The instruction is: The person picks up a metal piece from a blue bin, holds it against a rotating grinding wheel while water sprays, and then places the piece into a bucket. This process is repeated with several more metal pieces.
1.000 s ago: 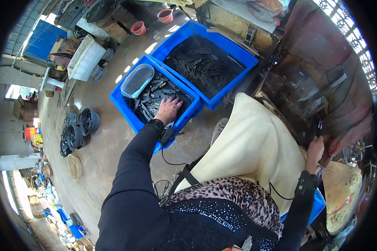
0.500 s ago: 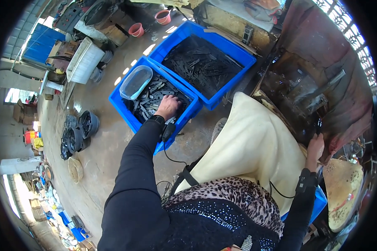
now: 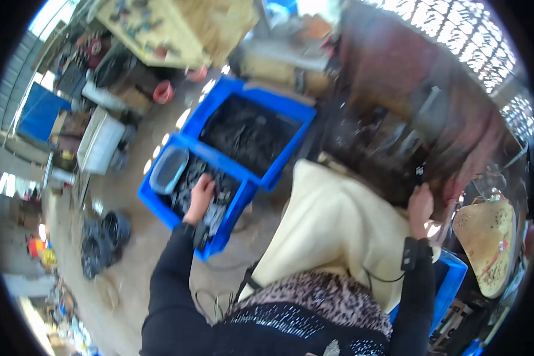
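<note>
My left hand (image 3: 200, 197) is over the near blue bin (image 3: 228, 228), its fingers curled at the pile of dark flat metal pieces (image 3: 216, 207). Blur hides whatever is in those fingers. A clear plastic tub (image 3: 169, 170) sits in the same bin, at its left end. On the right, my right hand (image 3: 421, 206) is closed around the lower end of a dark narrow piece (image 3: 419, 172). That piece points up into a wet, dark work recess (image 3: 380, 139) with a reddish-brown cloth (image 3: 457, 113) draped around it.
Behind the near bin stands a second blue bin (image 3: 305, 118) with more dark pieces. A cream apron (image 3: 338, 219) covers my lap. Dark buckets (image 3: 116, 228) stand on the floor at left. A spotted cream pad (image 3: 486, 246) and another blue bin (image 3: 451, 282) are at right.
The whole view has shifted, and a pale board shows at the top. My left hand's fingers, spread over the pieces before, are now more curled. My right hand keeps its hold at the recess.
</note>
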{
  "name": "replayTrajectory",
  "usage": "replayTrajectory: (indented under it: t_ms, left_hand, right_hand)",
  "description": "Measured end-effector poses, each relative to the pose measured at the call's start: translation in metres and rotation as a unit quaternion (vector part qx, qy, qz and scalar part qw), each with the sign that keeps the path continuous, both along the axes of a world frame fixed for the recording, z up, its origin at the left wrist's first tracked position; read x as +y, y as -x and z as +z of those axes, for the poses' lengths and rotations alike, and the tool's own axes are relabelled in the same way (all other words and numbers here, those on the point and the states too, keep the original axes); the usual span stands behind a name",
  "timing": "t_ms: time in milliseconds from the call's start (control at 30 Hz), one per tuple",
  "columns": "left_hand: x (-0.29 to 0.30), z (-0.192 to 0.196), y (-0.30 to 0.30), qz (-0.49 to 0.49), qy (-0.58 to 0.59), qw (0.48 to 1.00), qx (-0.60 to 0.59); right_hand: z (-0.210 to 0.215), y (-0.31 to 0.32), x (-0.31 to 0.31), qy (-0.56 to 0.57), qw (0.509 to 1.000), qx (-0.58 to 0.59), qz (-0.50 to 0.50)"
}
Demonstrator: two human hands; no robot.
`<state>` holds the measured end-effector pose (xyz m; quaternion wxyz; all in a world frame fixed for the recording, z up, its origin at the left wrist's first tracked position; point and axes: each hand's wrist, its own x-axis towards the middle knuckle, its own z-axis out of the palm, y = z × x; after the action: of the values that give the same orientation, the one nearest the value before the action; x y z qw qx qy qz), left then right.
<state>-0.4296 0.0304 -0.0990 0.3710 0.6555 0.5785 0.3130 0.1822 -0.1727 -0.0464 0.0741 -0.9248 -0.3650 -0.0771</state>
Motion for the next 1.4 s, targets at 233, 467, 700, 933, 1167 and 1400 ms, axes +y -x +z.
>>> replayTrajectory:
  t_ms: [233, 467, 700, 933, 1167, 1400]
  left_hand:
    - [0.006, 0.065, -0.072, 0.159, 0.192, 0.920, -0.303]
    - [0.019, 0.140, -0.238, -0.099, 0.236, 0.901, -0.351]
    - [-0.003, 0.129, -0.366, -0.310, -0.163, 0.933, -0.079]
    - [-0.013, 0.087, -0.404, -0.278, -0.254, 0.918, 0.122]
    - [-0.012, 0.079, -0.410, -0.262, -0.234, 0.923, 0.154]
    - [-0.020, 0.090, -0.407, -0.267, -0.247, 0.924, 0.117]
  right_hand:
    - [0.019, 0.021, 0.000, -0.042, 0.997, 0.057, -0.042]
    - [0.017, 0.015, -0.002, -0.059, 0.992, 0.089, -0.068]
    - [0.032, 0.021, -0.002, -0.035, 0.984, 0.152, -0.088]
    - [0.031, 0.021, -0.002, -0.018, 0.982, 0.159, -0.100]
    - [0.032, 0.021, -0.003, -0.043, 0.986, 0.145, -0.077]
    - [0.027, 0.016, -0.002, -0.035, 0.984, 0.163, -0.069]
